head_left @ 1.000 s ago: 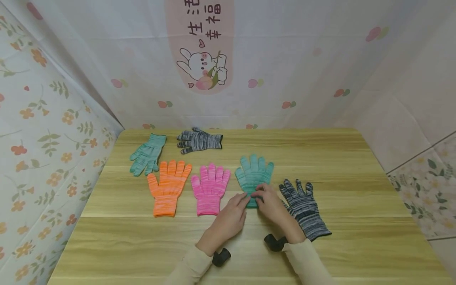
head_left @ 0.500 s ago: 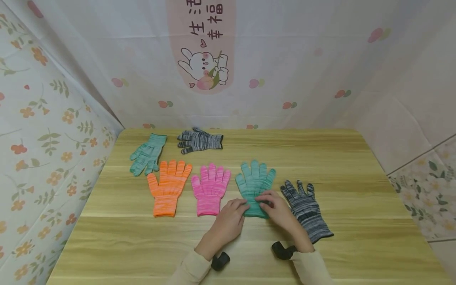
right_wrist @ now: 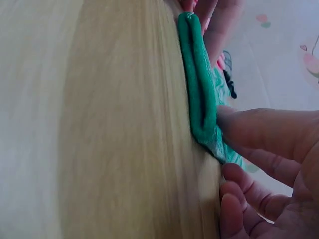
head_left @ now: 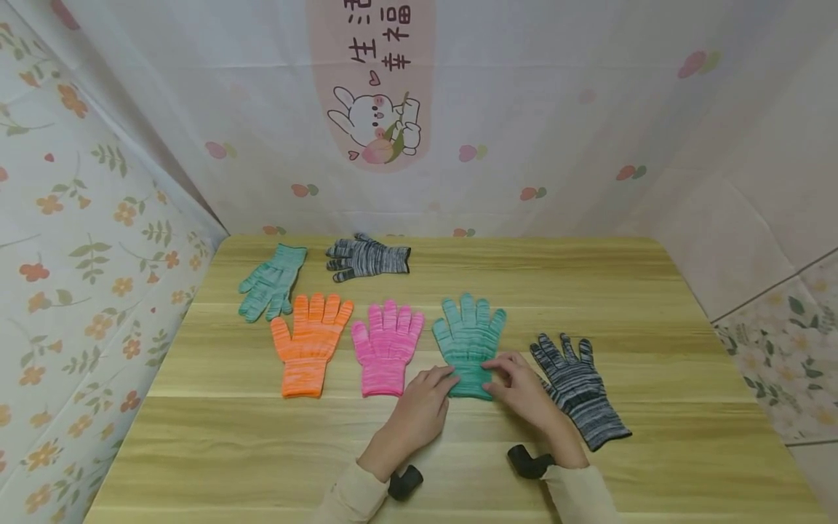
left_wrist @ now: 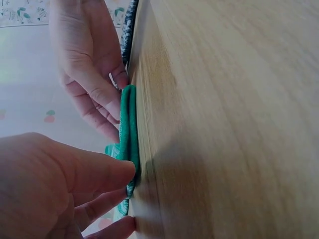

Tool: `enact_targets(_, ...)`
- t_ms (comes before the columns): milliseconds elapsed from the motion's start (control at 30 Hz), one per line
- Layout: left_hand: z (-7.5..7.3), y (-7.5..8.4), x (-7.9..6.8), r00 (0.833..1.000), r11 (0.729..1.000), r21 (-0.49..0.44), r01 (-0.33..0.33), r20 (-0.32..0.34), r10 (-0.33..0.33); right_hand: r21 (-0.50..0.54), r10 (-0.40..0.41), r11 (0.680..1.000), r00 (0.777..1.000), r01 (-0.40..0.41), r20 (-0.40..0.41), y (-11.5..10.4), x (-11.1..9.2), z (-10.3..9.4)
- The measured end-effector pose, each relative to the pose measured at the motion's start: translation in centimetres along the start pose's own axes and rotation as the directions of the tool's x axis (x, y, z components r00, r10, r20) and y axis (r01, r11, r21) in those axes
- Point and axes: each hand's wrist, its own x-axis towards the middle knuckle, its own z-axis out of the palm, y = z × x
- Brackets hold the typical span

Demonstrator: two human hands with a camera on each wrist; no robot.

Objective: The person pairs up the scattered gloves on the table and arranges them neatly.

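A teal knit glove (head_left: 469, 338) lies on the table, fingers pointing away and cuff toward me. My left hand (head_left: 424, 404) pinches the left side of its cuff, thumb on top and fingers at the edge. On the opposite side, my right hand (head_left: 527, 393) holds the cuff's edge between thumb and fingers. The folded cuff (right_wrist: 202, 84) stands slightly raised at its opening in the right wrist view. Beside my right hand lies a black-and-grey glove (head_left: 581, 393), tilted, its thumb side partly hidden by that hand.
A pink glove (head_left: 388, 353) and an orange glove (head_left: 310, 349) lie in the same row to the left. Further back are another teal glove (head_left: 271, 284) and another black-and-grey glove (head_left: 369, 258). A printed curtain (head_left: 537, 131) hangs behind the wooden table (head_left: 262, 458).
The teal glove has come toward me, between the two hands, then stayed put. My right hand has shifted right to the cuff's edge, and the near black-and-grey glove has slid right.
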Motion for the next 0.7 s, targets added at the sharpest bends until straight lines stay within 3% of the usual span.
enact_targets(700,-0.04,0.09,0.22,1.000,1.000,-0.013,0.024,-0.002,-0.024,-0.030,0.037,0.999,0.999,-0.038,-0.033,-0.16,0.30,0.44)
